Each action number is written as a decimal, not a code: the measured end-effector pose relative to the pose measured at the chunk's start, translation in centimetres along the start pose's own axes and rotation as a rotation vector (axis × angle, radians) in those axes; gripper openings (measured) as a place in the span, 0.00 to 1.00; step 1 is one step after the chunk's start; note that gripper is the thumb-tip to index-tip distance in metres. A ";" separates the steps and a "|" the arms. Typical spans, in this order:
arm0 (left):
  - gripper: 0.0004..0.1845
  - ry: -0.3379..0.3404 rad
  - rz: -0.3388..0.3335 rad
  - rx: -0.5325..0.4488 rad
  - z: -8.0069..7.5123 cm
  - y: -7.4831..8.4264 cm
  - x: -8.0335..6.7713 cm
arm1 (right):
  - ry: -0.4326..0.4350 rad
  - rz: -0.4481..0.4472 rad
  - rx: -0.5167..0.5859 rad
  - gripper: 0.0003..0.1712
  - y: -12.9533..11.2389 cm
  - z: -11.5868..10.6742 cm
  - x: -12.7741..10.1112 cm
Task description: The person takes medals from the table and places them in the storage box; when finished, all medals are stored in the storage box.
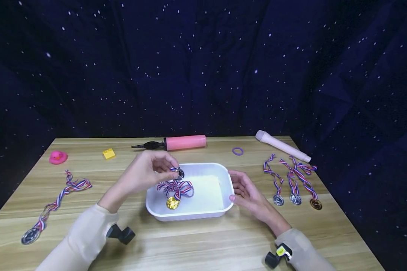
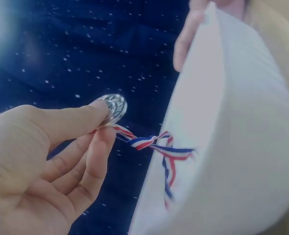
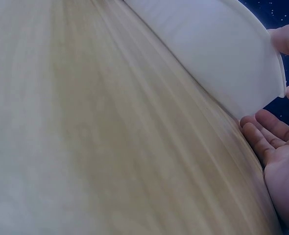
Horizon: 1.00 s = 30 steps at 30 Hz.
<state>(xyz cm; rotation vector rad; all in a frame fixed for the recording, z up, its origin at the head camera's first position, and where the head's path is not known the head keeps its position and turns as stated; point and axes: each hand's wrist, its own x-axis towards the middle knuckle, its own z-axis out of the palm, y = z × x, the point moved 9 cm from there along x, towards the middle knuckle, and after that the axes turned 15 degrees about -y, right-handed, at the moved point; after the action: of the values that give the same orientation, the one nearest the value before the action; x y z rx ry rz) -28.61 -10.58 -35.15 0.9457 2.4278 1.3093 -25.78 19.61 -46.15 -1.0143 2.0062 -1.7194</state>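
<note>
A silver medal (image 2: 113, 106) is pinched between thumb and fingertips of the left hand (image 1: 146, 174) just above the near-left part of the white tray (image 1: 224, 171), its striped ribbon (image 2: 156, 144) trailing down into the tray beside a gold medal (image 1: 172, 202) that lies there. The tray's right rim is touched by the relaxed, nearly straight fingers of the right hand (image 1: 249, 194), whose grip is closed round nothing. On the bench (image 1: 203, 241), three more medals (image 1: 295, 184) are laid to the right, another medal (image 1: 30, 235) to the left, and a pink pump (image 1: 184, 142), a pink duck (image 1: 58, 157) and a yellow block (image 1: 109, 153) are set along the far edge.
</note>
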 end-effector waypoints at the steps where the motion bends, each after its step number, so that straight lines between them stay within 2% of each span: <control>1: 0.10 -0.010 -0.009 -0.010 0.3 -0.5 -0.1 | -0.001 -0.002 0.000 0.43 0.0 0.0 0.0; 6: 0.10 -0.058 -0.039 -0.035 1.7 -2.2 -0.4 | -0.001 0.003 0.003 0.43 0.2 0.0 0.0; 10: 0.09 -0.110 -0.048 -0.001 2.8 -2.9 -0.3 | 0.000 0.009 -0.001 0.43 0.3 0.0 -0.1; 22: 0.10 -0.226 0.041 0.250 6.2 -1.8 0.3 | 0.002 0.012 -0.003 0.44 0.3 -0.1 0.0; 30: 0.11 -0.207 0.080 0.353 6.3 -1.5 0.0 | 0.000 0.007 -0.002 0.43 0.3 -0.1 -0.1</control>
<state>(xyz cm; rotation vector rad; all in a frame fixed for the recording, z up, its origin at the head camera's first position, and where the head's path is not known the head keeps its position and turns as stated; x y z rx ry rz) -26.31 -7.00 -40.00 1.2089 2.5208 0.7676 -25.92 19.76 -46.43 -1.0065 2.0094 -1.7142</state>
